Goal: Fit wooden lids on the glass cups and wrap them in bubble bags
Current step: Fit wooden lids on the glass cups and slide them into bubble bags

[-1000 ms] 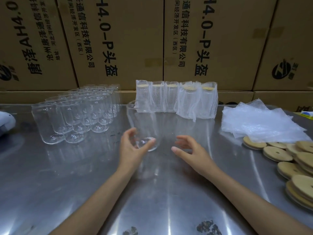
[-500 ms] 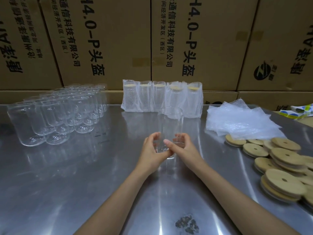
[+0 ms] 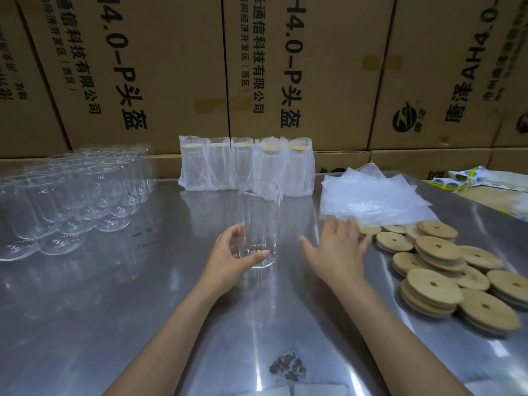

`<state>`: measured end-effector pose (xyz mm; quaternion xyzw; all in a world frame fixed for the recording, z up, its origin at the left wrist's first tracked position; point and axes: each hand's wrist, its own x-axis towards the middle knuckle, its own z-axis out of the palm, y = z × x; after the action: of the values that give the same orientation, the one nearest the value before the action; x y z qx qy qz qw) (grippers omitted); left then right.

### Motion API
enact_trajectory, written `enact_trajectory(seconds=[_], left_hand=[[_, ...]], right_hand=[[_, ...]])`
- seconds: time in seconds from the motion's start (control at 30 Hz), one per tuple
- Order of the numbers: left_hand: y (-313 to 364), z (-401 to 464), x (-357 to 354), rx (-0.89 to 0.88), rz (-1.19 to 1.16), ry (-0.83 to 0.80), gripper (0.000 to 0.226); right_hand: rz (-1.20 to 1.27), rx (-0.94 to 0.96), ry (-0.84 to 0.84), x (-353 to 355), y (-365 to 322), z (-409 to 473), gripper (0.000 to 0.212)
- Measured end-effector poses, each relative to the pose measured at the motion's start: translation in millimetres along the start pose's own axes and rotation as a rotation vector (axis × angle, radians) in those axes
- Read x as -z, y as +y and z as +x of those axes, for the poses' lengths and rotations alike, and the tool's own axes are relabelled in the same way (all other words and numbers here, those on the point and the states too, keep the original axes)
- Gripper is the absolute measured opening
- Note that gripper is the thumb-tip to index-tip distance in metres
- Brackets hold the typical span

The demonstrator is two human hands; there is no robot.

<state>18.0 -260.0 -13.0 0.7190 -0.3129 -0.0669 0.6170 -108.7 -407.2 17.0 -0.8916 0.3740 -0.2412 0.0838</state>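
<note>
Left hand (image 3: 228, 257) wrapped round the lower part of a bare glass cup (image 3: 259, 224): thumb across the near side by the base, fingers curled behind, seen through the glass. Cup upright on the steel table (image 3: 114, 324), long axis vertical, mouth up, no lid on. Right hand (image 3: 335, 248) holding nothing, fingers spread and nearly straight, blurred, palm down just over the table, tips pointing away and to the right. Wooden lids (image 3: 437, 270) in a loose overlapping heap directly right of those fingertips; nearest discs just beside them, possibly touching, blur too heavy to say. Lids flat, each with a centre hole. So lids on the right hand's side, well apart from the left; right hand clearly the nearer one, likely the one to pick. Probable step: take one lid, carry it left to the cup mouth while the left steadies the cup. Stack of bubble bags (image 3: 371, 201) just beyond the right hand, behind the lids. Five wrapped cups (image 3: 245, 167) lined up at the back against cardboard boxes (image 3: 314, 67); cluster of unwrapped cups (image 3: 71, 201) far left.
</note>
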Motion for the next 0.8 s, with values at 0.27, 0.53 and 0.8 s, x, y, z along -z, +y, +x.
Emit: enact_trajectory(seconds=[0.27, 0.53, 0.8], left_hand=[[-0.2, 0.6, -1.0, -0.024, 0.02, -0.005, 0.066], [2.4, -1.4, -1.9, -0.033, 0.008, -0.001, 0.063], [1.4, -1.3, -2.5, -0.029, 0.016, 0.006, 0.065]], right_hand=[[-0.295, -0.334, -0.018, 33.6, 62.3, -43.2, 0.055], [-0.256, -0.346, -0.173, 36.4, 68.8, -45.6, 0.039], [-0.321, -0.072, -0.152, 20.6, 73.8, -17.9, 0.026]])
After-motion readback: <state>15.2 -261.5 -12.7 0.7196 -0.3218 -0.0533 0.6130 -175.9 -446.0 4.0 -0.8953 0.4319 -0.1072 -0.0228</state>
